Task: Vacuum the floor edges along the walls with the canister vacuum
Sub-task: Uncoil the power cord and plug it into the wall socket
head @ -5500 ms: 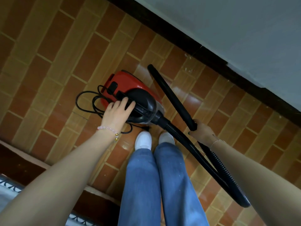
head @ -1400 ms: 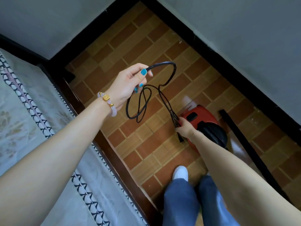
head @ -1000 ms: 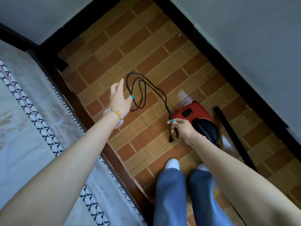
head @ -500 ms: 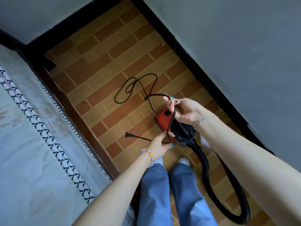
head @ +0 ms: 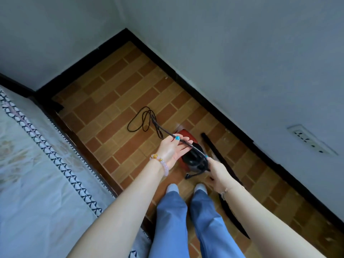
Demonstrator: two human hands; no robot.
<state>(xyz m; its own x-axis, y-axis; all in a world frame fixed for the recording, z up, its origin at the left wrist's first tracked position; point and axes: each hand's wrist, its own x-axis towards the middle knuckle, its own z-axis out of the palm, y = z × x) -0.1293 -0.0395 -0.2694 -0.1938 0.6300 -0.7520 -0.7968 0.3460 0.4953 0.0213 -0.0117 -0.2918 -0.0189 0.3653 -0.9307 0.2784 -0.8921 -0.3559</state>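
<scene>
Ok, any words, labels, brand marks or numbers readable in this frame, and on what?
None readable.
The canister vacuum shows no legible brand or label.
The wall socket bears only slots.
The power cord, held by the left hand and right hand, is plain.

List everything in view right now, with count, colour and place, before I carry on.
canister vacuum: one, red and black, on the floor ahead of the feet
power cord: one, black, looped on the floor, running through both hands
wand: one, black, on the floor right of the vacuum
hose: one, black, on the floor by the right leg
wall socket: one, white, right wall
bed cover: one, pale with dark patterned edge, left
skirting: black, along both walls
floor: brown brick-pattern tiles
left hand: thumb pinches the cord
right hand: grips the cord near its plug end
legs: two, blue trousers
</scene>
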